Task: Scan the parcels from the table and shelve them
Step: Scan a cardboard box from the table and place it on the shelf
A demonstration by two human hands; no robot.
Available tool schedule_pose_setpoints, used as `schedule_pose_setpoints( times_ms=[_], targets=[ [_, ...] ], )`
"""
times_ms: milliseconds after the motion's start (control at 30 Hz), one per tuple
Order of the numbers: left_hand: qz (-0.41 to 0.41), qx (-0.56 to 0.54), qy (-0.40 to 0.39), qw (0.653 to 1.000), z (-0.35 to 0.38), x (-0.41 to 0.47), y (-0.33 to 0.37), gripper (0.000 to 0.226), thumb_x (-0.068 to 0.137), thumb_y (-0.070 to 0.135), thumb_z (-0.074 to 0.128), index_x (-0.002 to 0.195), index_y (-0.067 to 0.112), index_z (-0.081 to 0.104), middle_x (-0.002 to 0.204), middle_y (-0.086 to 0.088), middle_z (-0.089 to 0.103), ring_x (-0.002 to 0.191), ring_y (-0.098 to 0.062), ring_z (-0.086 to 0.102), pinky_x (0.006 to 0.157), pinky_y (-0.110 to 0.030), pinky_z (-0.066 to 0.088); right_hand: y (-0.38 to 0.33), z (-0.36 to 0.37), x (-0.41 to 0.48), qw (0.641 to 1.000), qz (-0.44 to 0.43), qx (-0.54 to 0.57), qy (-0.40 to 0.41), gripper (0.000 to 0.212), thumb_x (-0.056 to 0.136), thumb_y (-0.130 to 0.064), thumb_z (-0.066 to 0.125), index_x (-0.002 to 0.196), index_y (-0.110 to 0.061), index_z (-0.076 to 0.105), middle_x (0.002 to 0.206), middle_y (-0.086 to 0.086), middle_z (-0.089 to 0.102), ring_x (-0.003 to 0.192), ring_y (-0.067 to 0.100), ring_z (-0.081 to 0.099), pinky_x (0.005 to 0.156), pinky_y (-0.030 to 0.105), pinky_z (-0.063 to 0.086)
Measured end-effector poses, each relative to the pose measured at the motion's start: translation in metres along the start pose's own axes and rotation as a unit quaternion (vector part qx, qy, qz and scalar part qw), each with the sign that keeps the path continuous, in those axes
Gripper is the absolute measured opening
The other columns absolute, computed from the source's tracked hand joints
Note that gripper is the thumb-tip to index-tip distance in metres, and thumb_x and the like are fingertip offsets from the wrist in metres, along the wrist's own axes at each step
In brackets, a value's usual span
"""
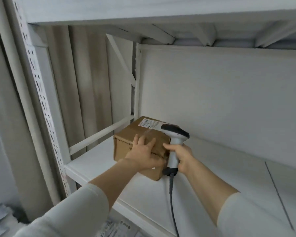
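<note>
**Item:** parcel [125, 149], one. It is a closed brown cardboard box. A strip of clear tape is running across the top and catching the light. A white printed label [148, 124] is lying flat at the far end of the top, its text too blurred to read. A dashed line is running along the upper edge of the left face.

**Location:** the parcel is sitting on the white shelf [203, 170], with the shelf's side rail [101, 135] passing just left of it.

**Left hand** [143, 153]: it is lying on the parcel's near top edge. Its fingers [138, 140] are straight and spread apart, pressing flat on the cardboard.

**Right hand** [182, 157]: it is just right of the parcel, with its fingers wrapped tight round the handle of the scanner [174, 134].

**Scanner:** white body, dark head. The head is hanging over the parcel's far right corner, beside the label. Its grey cable [171, 194] is trailing down from the handle, below the parcel.
</note>
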State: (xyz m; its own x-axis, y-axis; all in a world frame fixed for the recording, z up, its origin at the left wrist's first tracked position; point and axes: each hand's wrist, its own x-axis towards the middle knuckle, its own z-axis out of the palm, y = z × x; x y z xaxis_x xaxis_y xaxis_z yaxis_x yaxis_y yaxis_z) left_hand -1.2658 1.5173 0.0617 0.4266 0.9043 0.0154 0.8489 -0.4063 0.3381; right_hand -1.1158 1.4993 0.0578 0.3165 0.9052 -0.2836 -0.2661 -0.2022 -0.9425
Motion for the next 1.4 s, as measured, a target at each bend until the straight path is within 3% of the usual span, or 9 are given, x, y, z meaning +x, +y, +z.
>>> schedule_pose_setpoints(
  times_ms=[100,233,333,400,533,667,933,1133,1400],
  targets=[
    [-0.009,0.015,-0.023,1.0,-0.006,0.024,-0.006,0.103,0.078,0.068,0.057,0.154,0.023,0.004,0.16,-0.008,-0.005,0.144,-0.033,-0.022,0.117,-0.055,0.013,-0.001,0.003,0.008,1.0,0.004,0.018,0.021,0.042,0.068,-0.006,0.083,0.107,-0.004,0.067,0.099,0.017,0.072,0.09,0.034,0.068,0.083,0.051,0.057],
    [0.003,0.054,0.04,0.998,-0.005,0.058,-0.016,0.076,0.092,0.039,0.053,0.151,0.009,0.016,0.158,-0.015,0.008,0.147,-0.032,-0.006,0.117,-0.052,0.019,0.0,0.002,0.014,0.998,0.004,0.035,0.054,0.023,0.074,0.001,0.077,0.093,0.0,0.065,0.079,0.015,0.068,0.065,0.024,0.061,0.064,0.033,0.055],
    [0.005,0.099,0.095,0.991,-0.008,0.077,-0.024,0.056,0.092,0.006,0.049,0.144,0.0,0.029,0.151,-0.017,0.027,0.146,-0.03,0.012,0.115,-0.04,0.026,0.003,0.0,0.016,0.997,0.007,0.035,0.067,0.015,0.074,0.003,0.075,0.085,0.001,0.064,0.073,0.017,0.067,0.072,0.028,0.057,0.082,0.04,0.051],
    [-0.004,0.102,0.098,0.99,-0.013,0.089,-0.034,0.056,0.088,-0.002,0.052,0.141,0.0,0.033,0.146,-0.015,0.033,0.142,-0.029,0.02,0.109,-0.037,0.031,0.006,-0.002,0.015,0.997,0.006,0.037,0.07,0.013,0.074,0.003,0.074,0.08,-0.002,0.064,0.075,0.019,0.066,0.075,0.029,0.056,0.09,0.042,0.048],
    [0.021,0.085,0.084,0.993,-0.018,0.112,-0.046,0.05,0.092,0.01,0.049,0.139,0.001,0.034,0.144,-0.014,0.036,0.139,-0.029,0.025,0.108,-0.035,0.03,0.009,-0.005,0.016,0.995,0.009,0.064,0.073,0.024,0.075,0.008,0.072,0.096,-0.002,0.063,0.079,0.021,0.067,0.07,0.028,0.057,0.065,0.039,0.048],
    [0.024,0.179,0.066,0.981,-0.021,0.119,-0.037,0.069,0.088,0.006,0.059,0.144,-0.006,0.019,0.149,-0.019,0.028,0.142,-0.031,0.021,0.115,-0.031,0.018,0.013,-0.01,0.02,0.992,0.013,0.084,0.089,0.026,0.077,0.01,0.069,0.099,-0.001,0.061,0.076,0.02,0.068,0.06,0.025,0.06,0.054,0.032,0.048],
    [0.001,0.187,0.049,0.981,-0.024,0.132,-0.025,0.046,0.083,-0.003,0.064,0.127,0.001,0.053,0.128,-0.015,0.053,0.124,-0.029,0.039,0.094,-0.035,0.049,0.023,-0.029,0.015,0.986,0.034,0.104,0.123,0.024,0.078,0.007,0.07,0.1,0.001,0.062,0.079,0.02,0.069,0.06,0.024,0.061,0.05,0.03,0.05],
    [-0.002,0.159,0.05,0.986,-0.031,0.139,-0.032,0.028,0.091,0.006,0.058,0.12,0.005,0.057,0.117,-0.015,0.058,0.12,-0.028,0.045,0.093,-0.039,0.052,0.025,-0.031,0.007,0.982,0.044,0.126,0.132,0.027,0.079,0.006,0.07,0.103,-0.001,0.061,0.076,0.018,0.069,0.058,0.022,0.061,0.049,0.028,0.051],
    [-0.004,0.199,0.063,0.978,-0.026,0.154,-0.029,0.035,0.088,0.008,0.064,0.121,0.005,0.056,0.118,-0.013,0.059,0.118,-0.028,0.048,0.091,-0.031,0.049,0.024,-0.041,-0.007,0.982,0.053,0.128,0.132,0.033,0.08,0.003,0.071,0.11,-0.002,0.06,0.078,0.017,0.07,0.06,0.021,0.064,0.055,0.029,0.054]
  ],
)
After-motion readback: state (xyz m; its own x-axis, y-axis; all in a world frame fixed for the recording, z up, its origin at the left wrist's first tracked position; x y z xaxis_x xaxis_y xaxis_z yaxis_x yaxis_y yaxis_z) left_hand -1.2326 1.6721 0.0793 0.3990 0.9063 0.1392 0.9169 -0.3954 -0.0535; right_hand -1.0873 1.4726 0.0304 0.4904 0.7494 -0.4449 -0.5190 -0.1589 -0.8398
